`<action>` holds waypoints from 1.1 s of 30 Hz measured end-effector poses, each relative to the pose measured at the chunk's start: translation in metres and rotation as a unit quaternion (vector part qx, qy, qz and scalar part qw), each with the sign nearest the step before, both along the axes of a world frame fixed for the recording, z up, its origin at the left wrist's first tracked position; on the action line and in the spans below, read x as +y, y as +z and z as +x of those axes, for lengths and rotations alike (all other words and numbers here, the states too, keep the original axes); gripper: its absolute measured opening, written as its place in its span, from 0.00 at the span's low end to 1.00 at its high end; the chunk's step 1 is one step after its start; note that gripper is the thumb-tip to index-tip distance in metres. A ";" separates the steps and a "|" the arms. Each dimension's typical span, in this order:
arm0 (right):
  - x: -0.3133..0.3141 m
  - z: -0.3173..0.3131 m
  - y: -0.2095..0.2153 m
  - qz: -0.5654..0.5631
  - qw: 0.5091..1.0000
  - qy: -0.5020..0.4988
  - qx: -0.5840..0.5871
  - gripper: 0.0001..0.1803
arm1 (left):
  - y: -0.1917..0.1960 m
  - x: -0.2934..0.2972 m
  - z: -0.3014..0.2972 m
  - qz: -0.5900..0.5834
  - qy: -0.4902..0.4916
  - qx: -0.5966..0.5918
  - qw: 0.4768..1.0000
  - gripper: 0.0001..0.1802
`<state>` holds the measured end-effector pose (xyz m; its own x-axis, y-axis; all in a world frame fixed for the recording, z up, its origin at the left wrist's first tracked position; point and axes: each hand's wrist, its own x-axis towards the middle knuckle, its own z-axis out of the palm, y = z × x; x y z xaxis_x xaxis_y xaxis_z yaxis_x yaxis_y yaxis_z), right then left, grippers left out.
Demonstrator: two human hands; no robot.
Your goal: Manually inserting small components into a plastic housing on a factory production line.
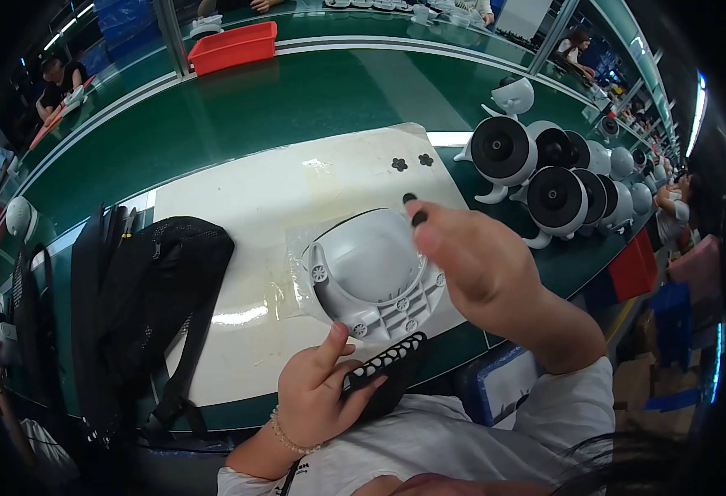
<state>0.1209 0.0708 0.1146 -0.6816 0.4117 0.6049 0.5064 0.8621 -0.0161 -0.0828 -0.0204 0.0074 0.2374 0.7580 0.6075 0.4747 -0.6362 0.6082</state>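
My left hand grips a black strip of small round pads near my body, just below the grey plastic housing. That housing is a rounded shell with screw posts, lying on a clear film on the white mat. My right hand hovers over the housing's right rim, its fingertips pinching a small black pad. Another small black pad sits just above it, at the fingertips.
Two black flower-shaped pieces lie at the mat's far corner. Several white and black round fan-like units stand in rows at right. Black mesh bags lie at left. A red tray sits far off. Other people work at neighbouring benches.
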 end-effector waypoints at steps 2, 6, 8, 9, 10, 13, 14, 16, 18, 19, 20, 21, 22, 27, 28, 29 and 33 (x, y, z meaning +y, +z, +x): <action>-0.009 -0.005 0.004 0.018 0.997 -0.004 -0.077 0.34 | 0.002 0.000 0.001 -0.005 0.001 0.004 1.000 0.15; -0.003 0.005 0.010 -0.144 0.989 0.031 0.014 0.28 | -0.001 0.000 0.000 -0.001 0.010 0.002 1.000 0.15; 0.000 0.006 0.009 -0.093 0.989 -0.023 0.113 0.37 | -0.001 0.000 0.001 0.003 0.011 -0.002 1.000 0.15; 0.002 0.005 0.010 -0.097 0.986 -0.004 0.134 0.38 | -0.001 0.000 0.001 0.005 0.011 -0.005 1.000 0.15; 0.004 0.002 0.010 -0.102 0.982 0.016 0.156 0.40 | -0.001 0.000 0.001 0.005 0.016 -0.005 1.000 0.15; -0.001 -0.026 0.003 -0.282 0.943 0.070 0.164 0.37 | 0.001 0.001 0.001 0.002 0.015 -0.018 1.000 0.14; 0.000 -0.035 -0.001 -0.313 0.932 0.082 0.161 0.35 | 0.002 0.002 0.001 0.004 0.005 -0.019 1.000 0.14; 0.000 -0.047 0.001 -0.365 0.913 0.086 0.158 0.34 | 0.002 0.004 0.001 0.008 -0.008 -0.033 0.999 0.13; -0.001 -0.057 0.001 -0.423 0.888 0.080 0.161 0.32 | 0.004 0.005 0.000 0.008 -0.008 -0.035 0.999 0.13; 0.000 -0.060 0.000 -0.425 0.887 0.084 0.159 0.32 | 0.005 0.005 0.000 0.010 -0.017 -0.037 0.999 0.12; 0.001 -0.063 -0.001 -0.429 0.888 0.065 0.151 0.32 | 0.004 0.005 -0.001 0.009 -0.013 -0.038 0.999 0.12; 0.002 -0.065 -0.002 -0.432 0.889 0.046 0.144 0.31 | 0.004 0.004 -0.001 0.007 -0.012 -0.039 0.999 0.12; 0.001 -0.066 -0.002 -0.434 0.889 0.048 0.142 0.31 | 0.003 0.004 -0.001 0.005 -0.012 -0.040 0.999 0.12; -0.005 -0.067 -0.011 -0.104 0.993 0.021 0.054 0.25 | 0.004 0.005 -0.004 0.003 -0.019 -0.033 0.999 0.12; -0.005 -0.066 -0.012 -0.010 0.999 0.033 0.036 0.25 | 0.004 0.005 -0.004 0.007 -0.020 -0.034 0.999 0.12; -0.009 -0.066 -0.010 -0.010 0.999 0.033 0.035 0.25 | 0.003 0.004 -0.004 0.008 -0.020 -0.035 0.999 0.12; -0.026 -0.064 0.002 -0.021 0.998 -0.004 -0.062 0.25 | 0.003 0.005 -0.004 0.006 -0.025 -0.035 0.999 0.12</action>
